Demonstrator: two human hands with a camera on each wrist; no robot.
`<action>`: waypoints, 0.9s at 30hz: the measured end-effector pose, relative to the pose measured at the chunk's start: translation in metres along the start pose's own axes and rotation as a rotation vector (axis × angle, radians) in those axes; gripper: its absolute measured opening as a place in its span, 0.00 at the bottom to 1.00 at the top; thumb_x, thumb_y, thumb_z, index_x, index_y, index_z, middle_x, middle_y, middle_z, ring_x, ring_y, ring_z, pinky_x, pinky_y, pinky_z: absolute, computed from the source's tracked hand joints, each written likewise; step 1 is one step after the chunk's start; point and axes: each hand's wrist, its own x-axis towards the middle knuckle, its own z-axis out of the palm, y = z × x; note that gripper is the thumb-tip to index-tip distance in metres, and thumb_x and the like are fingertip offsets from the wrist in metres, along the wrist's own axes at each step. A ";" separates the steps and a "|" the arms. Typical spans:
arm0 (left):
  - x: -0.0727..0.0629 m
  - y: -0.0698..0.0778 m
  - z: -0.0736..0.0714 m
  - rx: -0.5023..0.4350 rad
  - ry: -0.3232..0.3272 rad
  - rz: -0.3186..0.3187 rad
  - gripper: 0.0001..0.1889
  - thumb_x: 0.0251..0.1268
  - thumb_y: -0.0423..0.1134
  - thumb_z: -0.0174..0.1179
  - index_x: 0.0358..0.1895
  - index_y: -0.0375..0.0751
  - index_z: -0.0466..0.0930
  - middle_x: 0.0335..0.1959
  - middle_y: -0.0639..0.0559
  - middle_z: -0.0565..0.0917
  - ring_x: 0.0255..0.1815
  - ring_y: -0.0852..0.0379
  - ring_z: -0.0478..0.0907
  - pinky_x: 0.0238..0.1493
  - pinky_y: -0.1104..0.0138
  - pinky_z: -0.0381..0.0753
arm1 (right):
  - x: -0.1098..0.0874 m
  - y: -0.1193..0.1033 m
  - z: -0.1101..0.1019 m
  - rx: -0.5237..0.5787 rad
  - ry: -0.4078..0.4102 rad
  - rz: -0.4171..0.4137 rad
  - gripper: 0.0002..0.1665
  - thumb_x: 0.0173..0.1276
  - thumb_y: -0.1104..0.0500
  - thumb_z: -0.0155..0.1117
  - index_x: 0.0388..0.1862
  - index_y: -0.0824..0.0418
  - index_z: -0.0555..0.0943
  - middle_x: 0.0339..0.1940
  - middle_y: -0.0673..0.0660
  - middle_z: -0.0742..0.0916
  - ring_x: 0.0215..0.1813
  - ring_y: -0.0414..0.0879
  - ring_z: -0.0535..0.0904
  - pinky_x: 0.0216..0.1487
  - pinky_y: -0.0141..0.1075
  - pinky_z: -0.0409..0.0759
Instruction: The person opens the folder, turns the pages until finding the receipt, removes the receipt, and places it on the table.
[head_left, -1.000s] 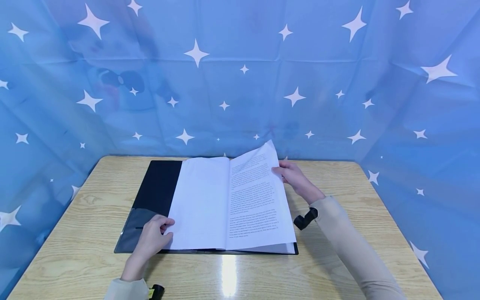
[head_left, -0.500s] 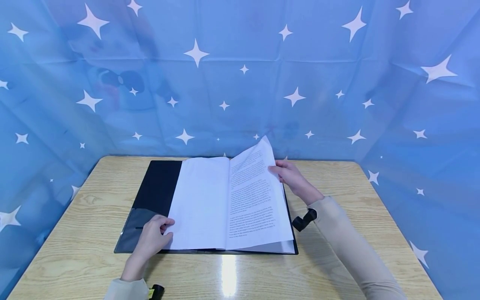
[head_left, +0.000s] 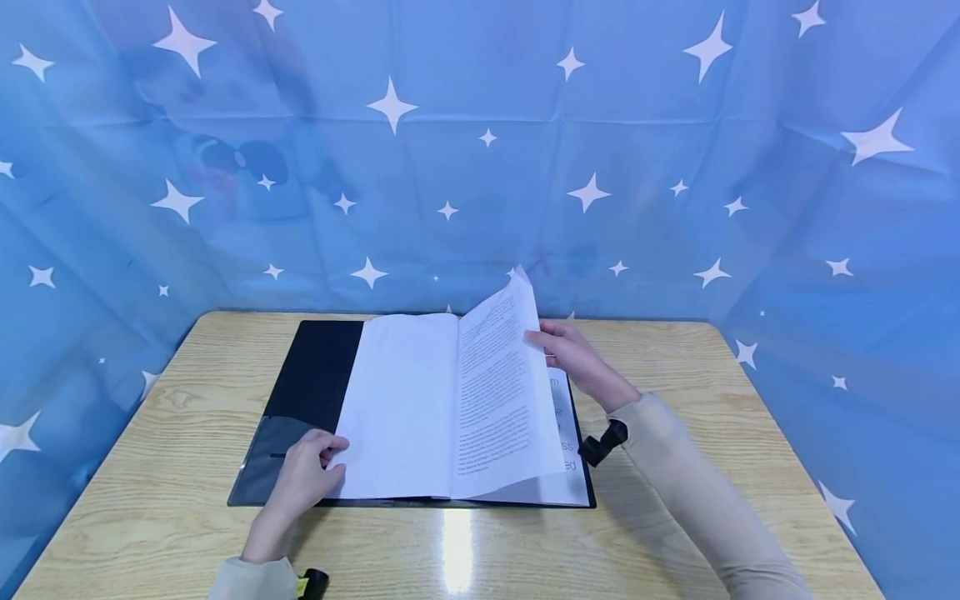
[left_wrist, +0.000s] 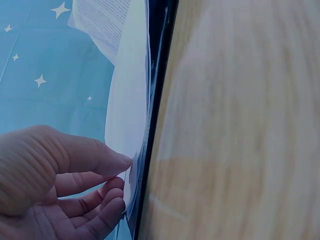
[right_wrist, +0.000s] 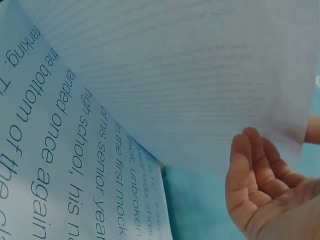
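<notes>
A black folder (head_left: 315, 375) lies spread on the table with white sheets in it. On its right side, a printed sheet (head_left: 498, 400) is lifted and curves toward the left. My right hand (head_left: 573, 354) pinches that sheet by its right edge, near the upper corner; the right wrist view shows the curled fingers (right_wrist: 265, 160) against the paper. Beneath it shows a page in large print (right_wrist: 75, 165). At the left stack of blank-looking pages (head_left: 397, 408), my left hand (head_left: 303, 471) holds the lower outer edge between thumb and fingers, seen close in the left wrist view.
The wooden table (head_left: 652, 533) extends around the folder on all sides. A blue curtain with white stars (head_left: 480, 192) hangs behind the table's far edge. A dark translucent pocket (head_left: 258, 458) covers the folder's lower left corner.
My right hand has moved a little to the left with the sheet, which now bends further up. More of the large-print page beneath shows. The left hand has stayed put.
</notes>
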 end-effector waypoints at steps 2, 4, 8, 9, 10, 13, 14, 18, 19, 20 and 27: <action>0.000 0.000 0.000 -0.002 0.002 0.003 0.11 0.46 0.24 0.63 0.37 0.31 0.83 0.35 0.45 0.77 0.33 0.52 0.71 0.36 0.61 0.74 | 0.001 0.000 0.002 0.011 -0.001 -0.002 0.27 0.71 0.55 0.52 0.63 0.69 0.67 0.45 0.57 0.82 0.38 0.43 0.82 0.40 0.36 0.78; 0.000 0.000 0.000 0.000 0.005 0.008 0.11 0.46 0.24 0.63 0.37 0.31 0.83 0.35 0.45 0.77 0.33 0.52 0.71 0.35 0.61 0.74 | 0.001 -0.001 0.004 0.024 -0.003 -0.007 0.26 0.71 0.57 0.52 0.63 0.70 0.68 0.44 0.57 0.83 0.38 0.43 0.82 0.38 0.35 0.78; 0.000 -0.001 0.000 0.003 0.011 0.018 0.11 0.45 0.23 0.63 0.36 0.30 0.82 0.34 0.45 0.77 0.32 0.52 0.72 0.35 0.61 0.74 | 0.002 -0.004 0.009 0.043 0.004 -0.023 0.24 0.68 0.59 0.53 0.59 0.73 0.70 0.41 0.55 0.83 0.36 0.43 0.82 0.36 0.34 0.78; 0.000 -0.001 0.000 0.003 0.011 0.018 0.11 0.45 0.23 0.63 0.36 0.30 0.82 0.34 0.45 0.77 0.32 0.52 0.72 0.35 0.61 0.74 | 0.002 -0.005 0.011 0.046 0.006 -0.027 0.24 0.68 0.60 0.53 0.58 0.73 0.70 0.40 0.55 0.84 0.35 0.42 0.82 0.35 0.34 0.78; 0.000 -0.001 0.000 0.003 0.010 0.017 0.11 0.45 0.23 0.63 0.36 0.30 0.82 0.34 0.45 0.77 0.32 0.52 0.72 0.35 0.61 0.74 | 0.002 -0.006 0.013 0.051 0.009 -0.029 0.23 0.67 0.60 0.54 0.57 0.73 0.71 0.39 0.54 0.84 0.34 0.42 0.81 0.35 0.34 0.78; 0.000 -0.001 -0.001 0.004 0.009 0.014 0.11 0.45 0.24 0.63 0.36 0.30 0.82 0.34 0.45 0.77 0.32 0.52 0.72 0.35 0.61 0.74 | 0.002 -0.009 0.018 0.043 0.009 -0.035 0.21 0.66 0.61 0.55 0.54 0.74 0.72 0.36 0.53 0.83 0.33 0.41 0.80 0.35 0.33 0.77; 0.000 -0.001 -0.001 0.004 0.009 0.013 0.11 0.45 0.24 0.63 0.36 0.30 0.82 0.34 0.45 0.77 0.32 0.52 0.72 0.35 0.61 0.74 | 0.003 -0.010 0.021 0.043 0.012 -0.032 0.20 0.66 0.61 0.55 0.52 0.73 0.73 0.35 0.53 0.83 0.32 0.41 0.80 0.34 0.32 0.77; 0.000 -0.001 0.000 0.006 0.009 0.010 0.11 0.45 0.24 0.63 0.36 0.31 0.82 0.35 0.45 0.77 0.32 0.52 0.71 0.35 0.60 0.74 | 0.005 -0.016 0.030 0.019 0.013 -0.034 0.14 0.66 0.59 0.56 0.44 0.70 0.74 0.33 0.53 0.80 0.32 0.42 0.76 0.35 0.33 0.75; 0.000 -0.001 0.000 0.006 0.009 0.009 0.11 0.45 0.24 0.63 0.36 0.31 0.83 0.35 0.44 0.77 0.32 0.51 0.71 0.35 0.60 0.74 | 0.005 -0.017 0.032 0.013 0.015 -0.034 0.13 0.66 0.58 0.56 0.42 0.68 0.74 0.33 0.53 0.80 0.32 0.43 0.76 0.35 0.34 0.74; 0.000 -0.001 0.000 0.007 0.007 0.009 0.11 0.46 0.24 0.63 0.36 0.31 0.82 0.35 0.44 0.77 0.33 0.51 0.71 0.36 0.60 0.74 | 0.006 -0.019 0.035 0.008 0.009 -0.039 0.12 0.67 0.58 0.56 0.40 0.67 0.74 0.32 0.54 0.79 0.33 0.43 0.75 0.35 0.34 0.74; 0.000 -0.001 0.000 0.010 0.003 0.011 0.11 0.46 0.24 0.63 0.37 0.31 0.82 0.36 0.43 0.77 0.33 0.51 0.71 0.36 0.59 0.74 | 0.013 -0.026 0.052 0.009 0.002 -0.057 0.07 0.66 0.59 0.55 0.32 0.63 0.72 0.29 0.54 0.76 0.32 0.45 0.74 0.35 0.35 0.73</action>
